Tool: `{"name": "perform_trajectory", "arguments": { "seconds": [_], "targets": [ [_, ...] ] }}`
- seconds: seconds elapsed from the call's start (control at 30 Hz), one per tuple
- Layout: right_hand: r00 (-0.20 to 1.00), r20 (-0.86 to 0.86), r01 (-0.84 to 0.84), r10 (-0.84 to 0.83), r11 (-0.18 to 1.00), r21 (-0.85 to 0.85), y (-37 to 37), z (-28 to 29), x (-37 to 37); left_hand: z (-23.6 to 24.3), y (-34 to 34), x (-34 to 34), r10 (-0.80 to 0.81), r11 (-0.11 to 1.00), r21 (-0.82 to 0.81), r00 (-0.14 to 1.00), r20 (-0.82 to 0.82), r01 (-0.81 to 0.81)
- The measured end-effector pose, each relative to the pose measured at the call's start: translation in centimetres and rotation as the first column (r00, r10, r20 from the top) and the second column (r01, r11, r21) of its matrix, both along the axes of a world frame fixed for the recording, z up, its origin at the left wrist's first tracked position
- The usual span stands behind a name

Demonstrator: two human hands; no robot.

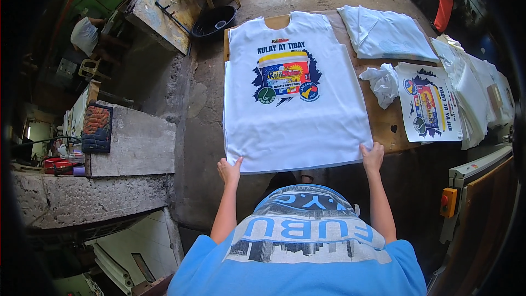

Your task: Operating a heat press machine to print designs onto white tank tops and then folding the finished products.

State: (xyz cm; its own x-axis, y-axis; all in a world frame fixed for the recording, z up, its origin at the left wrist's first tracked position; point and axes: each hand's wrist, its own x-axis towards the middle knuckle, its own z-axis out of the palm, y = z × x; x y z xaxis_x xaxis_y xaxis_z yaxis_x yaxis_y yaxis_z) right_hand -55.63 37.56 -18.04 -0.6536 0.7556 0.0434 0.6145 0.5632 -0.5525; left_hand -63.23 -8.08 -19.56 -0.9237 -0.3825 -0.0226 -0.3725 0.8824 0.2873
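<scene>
Shirt (296, 137) flat on the table (383, 138), left hand (229, 171) and right hand (373, 157) pinching its near corners, grip narrow – even, gentle tension should smooth it best

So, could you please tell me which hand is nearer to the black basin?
The left hand. It holds the near left corner of the shirt, with the basin well beyond it; the right hand is at the near right corner, farther away.
</scene>
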Motion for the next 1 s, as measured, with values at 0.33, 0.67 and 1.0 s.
{"name": "perform_trajectory", "arguments": {
  "seconds": [0.33, 0.67, 1.0],
  "targets": [
    [0.962, -0.269, -0.256, 0.049, 0.509, -0.822, 1.3, 5.0, -1.4, 5.0, -3.1, -1.7, -0.030, 0.379, 0.898, 0.967, 0.252, -0.222],
    [0.869, -0.437, -0.437, -0.233, 0.055, -0.898, 8.2, 13.5, -16.5, 17.7, -1.6, -19.5, -0.009, -0.295, 0.946, 0.991, 0.135, -0.131],
    [0.939, -0.344, -0.295, -0.004, 0.504, -0.811, 3.5, 7.9, -30.2, 8.3, -0.3, -31.8, -0.117, 0.474, 0.870, 0.989, -0.091, 0.136]
  ]
}}
